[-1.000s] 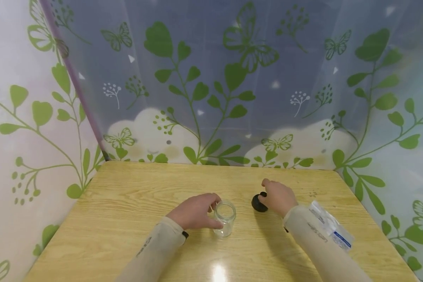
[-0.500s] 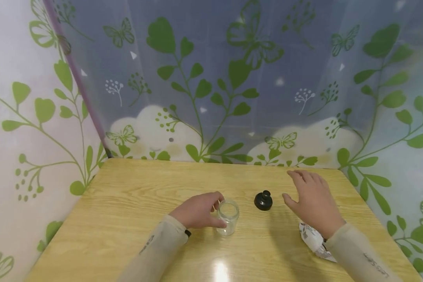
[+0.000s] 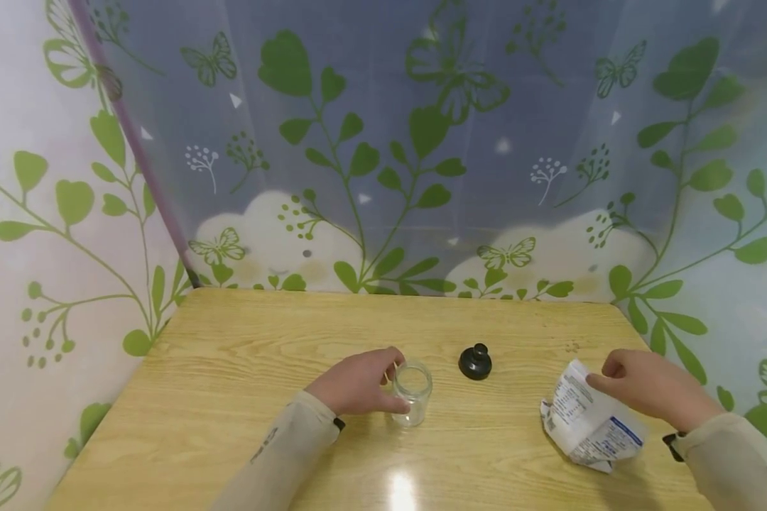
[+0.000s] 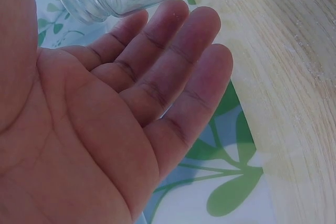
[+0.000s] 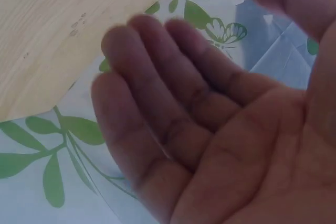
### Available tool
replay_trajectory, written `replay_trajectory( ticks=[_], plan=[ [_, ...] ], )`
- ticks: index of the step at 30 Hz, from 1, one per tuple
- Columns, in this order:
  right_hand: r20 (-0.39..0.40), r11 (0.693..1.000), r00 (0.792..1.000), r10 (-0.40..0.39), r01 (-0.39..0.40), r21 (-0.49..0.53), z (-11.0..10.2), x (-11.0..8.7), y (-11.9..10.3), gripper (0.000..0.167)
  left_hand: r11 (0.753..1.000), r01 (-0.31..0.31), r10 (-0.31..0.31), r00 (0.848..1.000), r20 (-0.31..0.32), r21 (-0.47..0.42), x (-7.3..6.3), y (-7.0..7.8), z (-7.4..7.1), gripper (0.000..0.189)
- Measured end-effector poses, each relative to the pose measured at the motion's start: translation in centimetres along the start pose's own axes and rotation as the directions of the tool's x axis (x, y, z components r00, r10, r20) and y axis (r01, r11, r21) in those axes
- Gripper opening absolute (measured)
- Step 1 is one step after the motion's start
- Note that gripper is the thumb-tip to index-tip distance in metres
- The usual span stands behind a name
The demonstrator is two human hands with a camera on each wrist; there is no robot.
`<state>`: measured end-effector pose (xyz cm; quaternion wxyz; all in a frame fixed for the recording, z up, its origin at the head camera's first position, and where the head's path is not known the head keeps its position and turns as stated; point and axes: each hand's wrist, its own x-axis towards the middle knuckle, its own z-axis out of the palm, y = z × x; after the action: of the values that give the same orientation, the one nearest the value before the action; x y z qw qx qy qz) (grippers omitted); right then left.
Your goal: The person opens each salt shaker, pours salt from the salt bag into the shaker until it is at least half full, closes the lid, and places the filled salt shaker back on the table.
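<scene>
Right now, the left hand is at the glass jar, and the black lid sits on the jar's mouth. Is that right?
Not quite: the head view shows the black lid lying on the table, apart from the glass jar, whose mouth is open. The left hand is indeed at the jar.

The small glass jar [image 3: 414, 410] is clear and stands up with its round top open. Near it on the right sits a round black lid [image 3: 474, 365], knob up. Farther right is a crumpled white packet [image 3: 578, 419] with blue print.
</scene>
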<state>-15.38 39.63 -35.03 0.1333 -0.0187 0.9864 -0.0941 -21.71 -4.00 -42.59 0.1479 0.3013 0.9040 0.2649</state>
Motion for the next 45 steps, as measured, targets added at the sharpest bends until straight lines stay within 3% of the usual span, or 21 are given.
replay_trajectory(
  ticks=[4, 11, 13, 17, 21, 25, 29, 31, 36, 40, 43, 45],
  plan=[
    [0.036, 1.0, 0.999, -0.023, 0.022, 0.018, 0.2, -0.4, 0.2, 0.041, 1.0, -0.001, 0.001, 1.0, -0.001, -0.003, 0.0, 0.0, 0.0, 0.066],
    [0.012, 0.994, 0.997, -0.074, 0.073, 0.085, 0.8, -0.3, 0.0, 0.024, 1.0, 0.004, -0.004, 1.0, -0.002, -0.004, -0.1, 0.0, 0.1, 0.066],
    [0.011, 0.99, 0.997, -0.078, 0.076, 0.118, 0.9, -0.2, -0.1, 0.034, 1.0, 0.001, -0.001, 1.0, -0.001, 0.0, 0.0, 0.0, 0.1, 0.067],
    [0.012, 0.981, 0.995, -0.104, 0.1, 0.165, 1.3, -0.3, -0.3, 0.073, 1.0, -0.004, 0.004, 1.0, 0.001, 0.001, 0.0, -0.1, 0.2, 0.068],
    [0.009, 0.971, 0.989, -0.151, 0.146, 0.192, 1.5, -0.5, -0.5, 0.079, 1.0, -0.008, 0.008, 1.0, 0.006, 0.001, 0.0, -0.2, 0.3, 0.069],
    [0.002, 0.962, 0.982, -0.187, 0.183, 0.204, 1.4, -0.4, -0.7, 0.066, 1.0, -0.017, 0.017, 1.0, 0.007, 0.004, 0.1, -0.2, 0.3, 0.068],
    [-0.024, 0.955, 0.976, -0.216, 0.216, 0.201, 1.4, 0.0, -0.9, 0.028, 1.0, -0.019, 0.019, 1.0, 0.005, 0.01, 0.1, -0.3, 0.3, 0.069],
    [-0.031, 0.955, 0.978, -0.207, 0.209, 0.211, 1.3, 0.1, -0.9, 0.017, 1.0, -0.02, 0.02, 1.0, 0.005, 0.012, 0.1, -0.3, 0.3, 0.07],
    [-0.03, 0.948, 0.977, -0.209, 0.21, 0.24, 0.7, -0.2, -0.9, 0.023, 1.0, -0.016, 0.016, 1.0, 0.01, 0.001, 0.1, -0.2, 0.3, 0.07],
    [-0.008, 0.918, 0.949, -0.315, 0.306, 0.253, 0.8, -0.2, -0.9, 0.029, 1.0, -0.015, 0.015, 1.0, 0.009, -0.005, 0.0, -0.2, 0.3, 0.07],
    [-0.067, 0.893, 0.906, -0.417, 0.423, 0.155, 1.3, 0.2, -0.6, 0.026, 1.0, -0.014, 0.014, 1.0, 0.012, -0.008, -0.1, -0.1, 0.2, 0.069],
    [-0.161, 0.869, 0.86, -0.485, 0.494, 0.02, 1.8, 0.5, -0.3, 0.03, 1.0, -0.012, 0.012, 1.0, 0.014, -0.012, -0.1, 0.1, 0.1, 0.07]
  ],
)
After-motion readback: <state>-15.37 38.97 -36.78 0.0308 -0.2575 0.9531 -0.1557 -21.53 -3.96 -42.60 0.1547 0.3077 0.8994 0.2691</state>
